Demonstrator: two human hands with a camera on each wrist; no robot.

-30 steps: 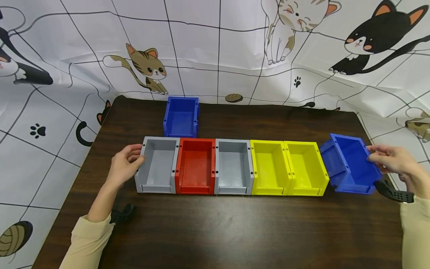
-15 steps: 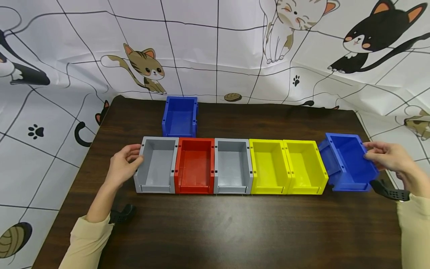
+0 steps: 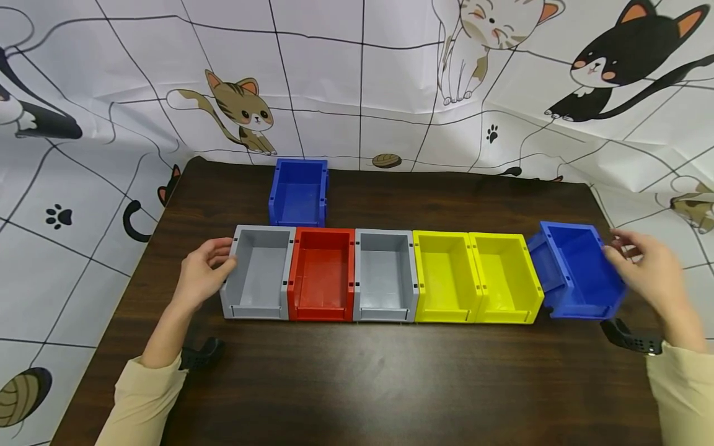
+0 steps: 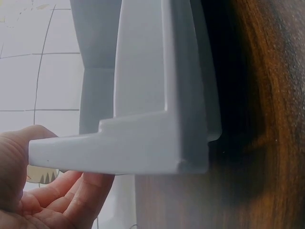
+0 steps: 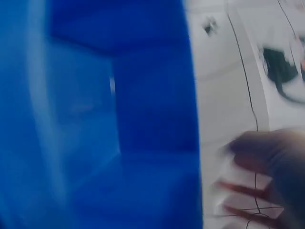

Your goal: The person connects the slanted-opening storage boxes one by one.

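Observation:
At the left end of a row of storage bins, my left hand (image 3: 203, 272) grips the side wall of a grey bin (image 3: 259, 272). In the left wrist view the thumb lies inside that bin's wall (image 4: 138, 148) and the fingers (image 4: 90, 195) outside it. A blue bin (image 3: 591, 269) stands at the row's right end, right beside a yellow bin (image 3: 504, 279). My right hand (image 3: 649, 269) is just off its right wall. The right wrist view, blurred, shows a gap between the blue bin (image 5: 152, 105) and the spread fingers (image 5: 243, 191).
Between the end bins sit a red bin (image 3: 323, 272), a second grey bin (image 3: 385, 272) and another yellow bin (image 3: 446, 279). Behind the left end stands a second blue bin (image 3: 298, 195). A cat-print sheet (image 3: 329, 80) hangs behind the dark wooden table (image 3: 379, 384).
The right-hand blue bin has shifted slightly left and straightened against the yellow one. My right hand has let go of its wall. The left hand keeps its hold on the grey bin.

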